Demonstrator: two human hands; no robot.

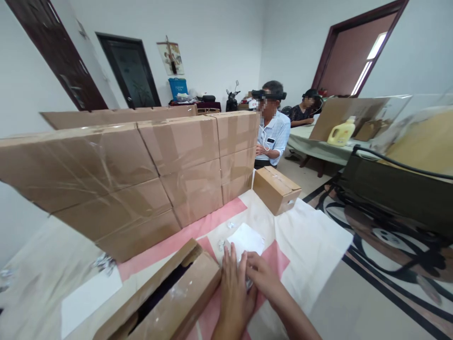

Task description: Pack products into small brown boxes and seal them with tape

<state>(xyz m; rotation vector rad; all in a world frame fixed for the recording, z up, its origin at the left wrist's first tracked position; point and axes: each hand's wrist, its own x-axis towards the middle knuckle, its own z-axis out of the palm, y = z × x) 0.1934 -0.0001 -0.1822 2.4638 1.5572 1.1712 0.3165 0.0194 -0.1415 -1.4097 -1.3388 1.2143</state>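
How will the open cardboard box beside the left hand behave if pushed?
The open cardboard box should probably slide, not roll, given its flat sides. Thin edges at its opening suggest walls that may flex. The creased pink-and-white cloth beneath might drag along.

Soft, even light is cast, with glare seen at the window (pixel 376 46) to the right of the box wall (pixel 193 189). Streaks are reflected by its tape (pixel 104 163), the open carton (pixel 187 304) before it is darkly shadowed inside, and outer edges are stretched.
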